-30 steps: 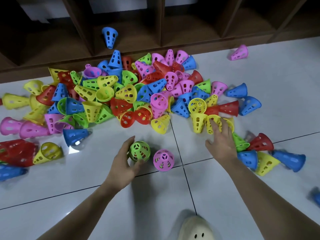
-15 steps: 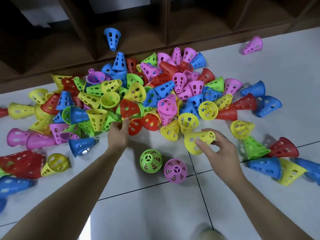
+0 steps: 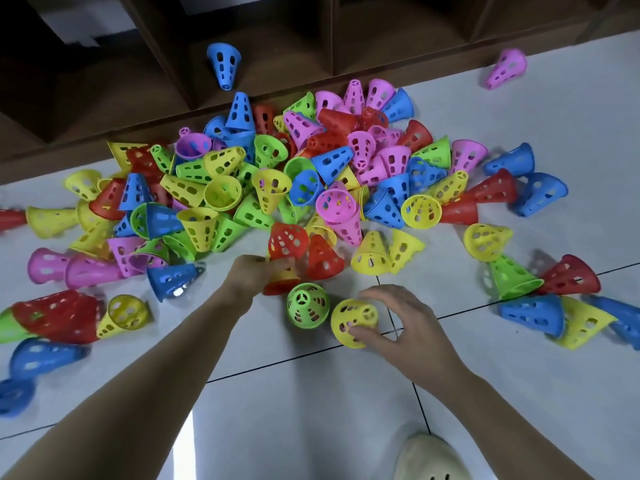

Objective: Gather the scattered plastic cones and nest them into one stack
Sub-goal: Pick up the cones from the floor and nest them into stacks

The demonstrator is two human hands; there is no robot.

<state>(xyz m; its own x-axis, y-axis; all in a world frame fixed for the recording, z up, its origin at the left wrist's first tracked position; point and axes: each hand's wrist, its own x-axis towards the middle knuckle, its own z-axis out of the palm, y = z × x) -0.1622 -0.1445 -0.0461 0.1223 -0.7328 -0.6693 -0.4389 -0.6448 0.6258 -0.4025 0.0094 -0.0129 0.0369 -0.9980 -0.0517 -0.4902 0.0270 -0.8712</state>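
A big pile of perforated plastic cones (image 3: 266, 188) in red, yellow, green, blue and pink covers the white floor ahead. At its near edge my left hand (image 3: 254, 273) grips a red cone (image 3: 287, 242). A green cone (image 3: 307, 305) stands upright, tip up, just right of that hand. Beside it my right hand (image 3: 401, 320) holds a yellow cone (image 3: 353, 320) low over the floor, fingers curled round its side. Whether another cone sits under the yellow one is hidden.
Loose cones lie at the left (image 3: 55, 317) and at the right (image 3: 540, 306). A dark wooden shelf unit (image 3: 277, 64) runs along the back, with a blue cone (image 3: 224, 64) in it. A pink cone (image 3: 507, 68) lies far right. A pale shoe (image 3: 429, 459) shows at the bottom edge.
My right hand brought a yellow cone from the pile down to where the pink cone stood; the pink one is no longer seen. My left hand took hold of a red cone.
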